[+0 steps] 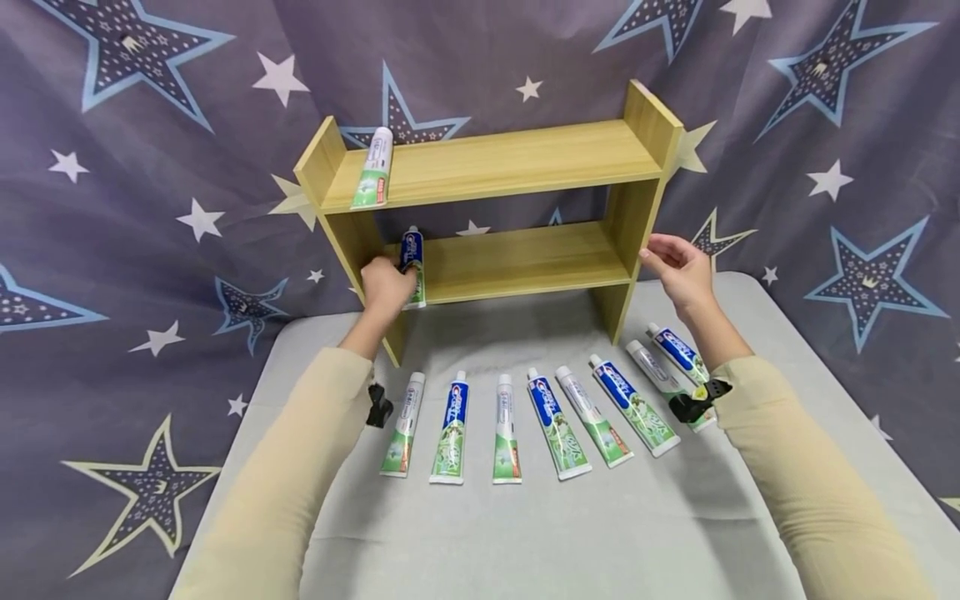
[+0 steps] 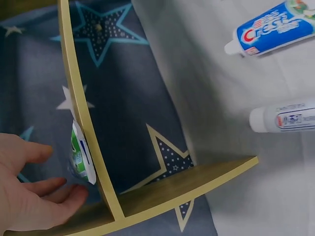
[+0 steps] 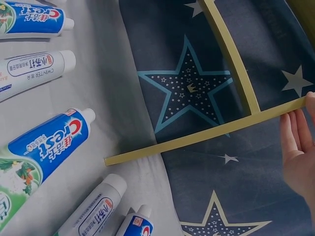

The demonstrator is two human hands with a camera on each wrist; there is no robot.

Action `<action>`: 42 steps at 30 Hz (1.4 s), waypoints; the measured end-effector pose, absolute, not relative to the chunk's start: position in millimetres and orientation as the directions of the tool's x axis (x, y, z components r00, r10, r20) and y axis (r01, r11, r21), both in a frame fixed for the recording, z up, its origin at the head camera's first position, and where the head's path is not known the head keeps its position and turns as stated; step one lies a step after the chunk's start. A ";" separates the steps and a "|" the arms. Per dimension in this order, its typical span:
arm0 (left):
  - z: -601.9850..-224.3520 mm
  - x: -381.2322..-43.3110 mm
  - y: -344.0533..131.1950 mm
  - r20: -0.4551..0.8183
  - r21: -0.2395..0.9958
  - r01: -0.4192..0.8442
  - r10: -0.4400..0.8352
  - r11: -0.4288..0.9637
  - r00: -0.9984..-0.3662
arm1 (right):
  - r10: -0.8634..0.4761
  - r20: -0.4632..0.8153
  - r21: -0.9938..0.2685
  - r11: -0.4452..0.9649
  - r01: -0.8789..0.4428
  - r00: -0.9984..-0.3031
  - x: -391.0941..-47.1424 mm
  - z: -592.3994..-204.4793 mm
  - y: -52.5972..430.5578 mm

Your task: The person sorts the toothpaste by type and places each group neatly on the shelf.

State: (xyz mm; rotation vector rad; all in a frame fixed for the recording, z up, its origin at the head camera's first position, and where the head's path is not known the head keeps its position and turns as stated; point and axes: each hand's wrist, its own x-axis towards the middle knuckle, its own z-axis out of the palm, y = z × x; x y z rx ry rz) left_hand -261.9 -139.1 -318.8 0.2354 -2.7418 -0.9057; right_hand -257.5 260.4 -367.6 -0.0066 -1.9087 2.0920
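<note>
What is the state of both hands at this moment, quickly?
Left hand: open, beside the toothpaste tube on the lower shelf.
Right hand: open, fingers against the side panel.

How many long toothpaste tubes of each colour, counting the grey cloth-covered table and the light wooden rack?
Long white-and-green toothpaste tubes: 5 (4 on the grey cloth-covered table, 1 on the light wooden rack's top board)
Long blue-and-green toothpaste tubes: 5 (4 on the table, 1 at the rack's middle board)
Total: 10
</note>
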 end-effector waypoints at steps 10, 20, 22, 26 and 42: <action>-339.6 -208.1 -142.8 0.233 0.672 0.033 -0.168 0.739 -0.958 | 0.231 0.198 -0.970 -0.093 -0.224 -0.953 -257.5 -368.8 260.3; -376.8 -169.9 -155.0 0.201 0.721 0.016 -0.187 0.692 -0.962 | 0.242 0.205 -0.970 -0.078 -0.229 -0.949 -256.3 -367.1 259.3; -384.8 -166.3 -158.2 0.175 0.726 -0.004 -0.190 0.687 -0.966 | 0.244 0.205 -0.970 -0.076 -0.230 -0.948 -255.9 -366.8 258.9; -402.4 -160.3 -165.2 0.123 0.727 -0.045 -0.195 0.686 -0.973 | 0.241 0.214 -0.968 -0.079 -0.238 -0.947 -255.3 -366.8 258.1; -451.7 -147.4 -182.2 -0.086 0.616 -0.214 -0.205 0.759 -0.975 | 0.232 0.190 -0.973 -0.086 -0.215 -0.954 -256.3 -368.4 259.6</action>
